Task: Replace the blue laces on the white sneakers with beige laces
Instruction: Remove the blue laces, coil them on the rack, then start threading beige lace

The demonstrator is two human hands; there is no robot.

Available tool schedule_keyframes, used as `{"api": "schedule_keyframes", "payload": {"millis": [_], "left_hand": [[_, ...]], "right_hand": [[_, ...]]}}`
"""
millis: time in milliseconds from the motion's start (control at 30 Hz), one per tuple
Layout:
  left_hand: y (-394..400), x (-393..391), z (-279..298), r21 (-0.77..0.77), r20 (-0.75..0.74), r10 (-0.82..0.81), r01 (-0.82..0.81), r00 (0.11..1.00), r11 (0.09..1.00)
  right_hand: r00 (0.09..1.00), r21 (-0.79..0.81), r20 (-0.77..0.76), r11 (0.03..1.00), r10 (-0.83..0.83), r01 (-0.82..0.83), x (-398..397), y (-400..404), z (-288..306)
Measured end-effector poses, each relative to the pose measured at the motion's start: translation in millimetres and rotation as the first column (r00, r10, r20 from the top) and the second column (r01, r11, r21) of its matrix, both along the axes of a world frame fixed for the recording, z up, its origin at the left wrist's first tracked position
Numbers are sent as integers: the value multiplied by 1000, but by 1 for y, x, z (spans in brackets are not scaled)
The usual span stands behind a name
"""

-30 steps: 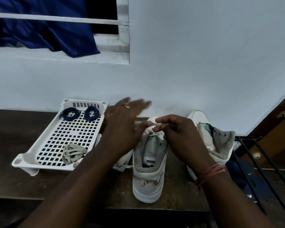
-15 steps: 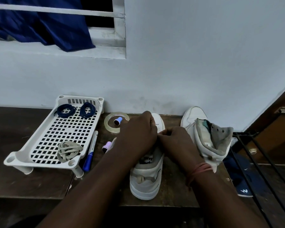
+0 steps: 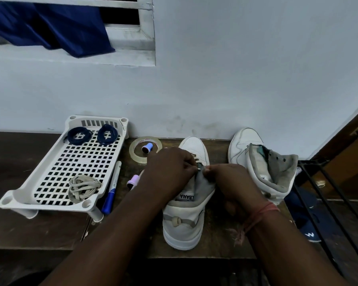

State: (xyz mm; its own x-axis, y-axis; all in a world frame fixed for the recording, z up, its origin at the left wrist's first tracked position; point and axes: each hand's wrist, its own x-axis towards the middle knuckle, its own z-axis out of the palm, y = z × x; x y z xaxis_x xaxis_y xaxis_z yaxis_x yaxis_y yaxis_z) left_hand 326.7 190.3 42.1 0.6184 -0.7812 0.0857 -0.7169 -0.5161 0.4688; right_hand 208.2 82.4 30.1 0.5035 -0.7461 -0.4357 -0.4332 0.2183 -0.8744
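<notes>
Both hands have closed in together over the middle sneaker since a second ago, when the left hand hovered spread and blurred above it. On the far left of the desk [image 3: 39, 228] sits a white perforated tray [image 3: 56, 162]; two coiled blue laces [image 3: 80, 135] lie at its far end and a bundled beige lace [image 3: 84, 187] at its near end. Just right of the tray lie a blue-capped marker [image 3: 112, 190] and a small pink cap [image 3: 132, 181], with a tape roll [image 3: 135, 150] farther back ringing a little blue spool [image 3: 147, 147]. The left hand [image 3: 170, 172] has its grip curled tight at the eyelets of the laced sneaker [image 3: 186, 221], fingertips meeting those of the right hand [image 3: 232, 182], which pinches the grey tongue edge at the same spot. Beige lace in the sneaker [image 3: 198, 159] crosses the eyelets just beyond both grips. To the right stands the second sneaker [image 3: 262, 168], unlaced, well apart from the hands.
</notes>
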Motion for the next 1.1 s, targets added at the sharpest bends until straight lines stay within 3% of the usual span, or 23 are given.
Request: {"api": "schedule_keyframes", "payload": {"millis": [233, 400, 633, 667, 733, 800, 867, 933, 1033, 1100], "left_hand": [[-2, -3, -1, 33, 77, 12, -15, 997, 999], [-2, -4, -1, 47, 125, 26, -32, 992, 998], [-3, -5, -6, 13, 78, 88, -89, 993, 996], [-3, -5, -7, 6, 73, 101, -102, 992, 995], [-3, -4, -7, -34, 32, 156, -154, 987, 987], [1, 0, -5, -81, -16, 218, -218, 976, 973], [6, 2, -3, -110, -65, 251, -257, 966, 960], [11, 3, -4, -131, -170, 282, -306, 944, 943], [13, 2, -5, -106, -427, 307, -385, 850, 917], [14, 2, -5, -93, -449, 295, -372, 843, 923]], "right_hand": [[999, 22, 41, 999, -30, 29, 2, 0, 5], [988, 362, 114, 931, -102, 54, 6, 5, 5], [986, 461, 164, 884, 0, -77, 5, -4, -3], [990, 400, 138, 913, 28, -81, 6, -3, 0], [991, 112, -11, 985, 136, -134, 7, -4, 6], [975, -206, -137, 958, 173, -199, 8, -5, 12], [999, -408, -7, 912, 50, -49, 8, -4, 14], [963, -436, 262, 882, -66, 179, 6, -1, 24], [718, -292, 683, 851, -134, 436, 1, 1, 56], [632, -340, 773, 801, -60, 493, -2, 1, 69]]}}
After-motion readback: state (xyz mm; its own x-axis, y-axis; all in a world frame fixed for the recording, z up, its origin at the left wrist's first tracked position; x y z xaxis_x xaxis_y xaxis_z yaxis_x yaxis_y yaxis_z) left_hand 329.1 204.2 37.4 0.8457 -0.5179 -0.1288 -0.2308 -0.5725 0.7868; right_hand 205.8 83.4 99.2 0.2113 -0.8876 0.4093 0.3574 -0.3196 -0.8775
